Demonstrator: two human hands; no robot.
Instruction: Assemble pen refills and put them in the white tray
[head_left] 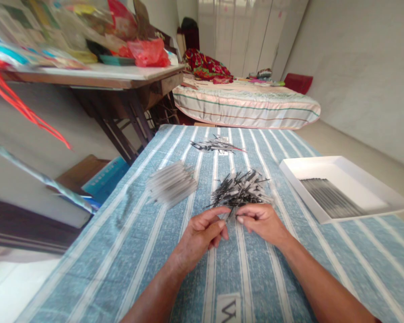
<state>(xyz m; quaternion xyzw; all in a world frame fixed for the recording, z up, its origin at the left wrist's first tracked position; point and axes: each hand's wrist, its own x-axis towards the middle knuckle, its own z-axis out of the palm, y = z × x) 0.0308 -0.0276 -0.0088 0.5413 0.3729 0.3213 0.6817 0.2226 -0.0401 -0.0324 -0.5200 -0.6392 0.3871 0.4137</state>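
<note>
My left hand and my right hand meet at the near edge of a loose heap of thin black and grey strips on the table. The fingers of both are closed in a pinch. A thin black strip shows at the left fingertips. Between my right thumb and forefinger sits a dark bit, mostly hidden. Left of the heap lies a neat stack of grey strips, blurred. A white open box on the right contains a row of dark strips laid side by side.
A smaller scatter of dark strips lies toward the far end of the blue striped tablecloth. At the left stands a cluttered desk with a red plastic bag. Beyond the table is a bed.
</note>
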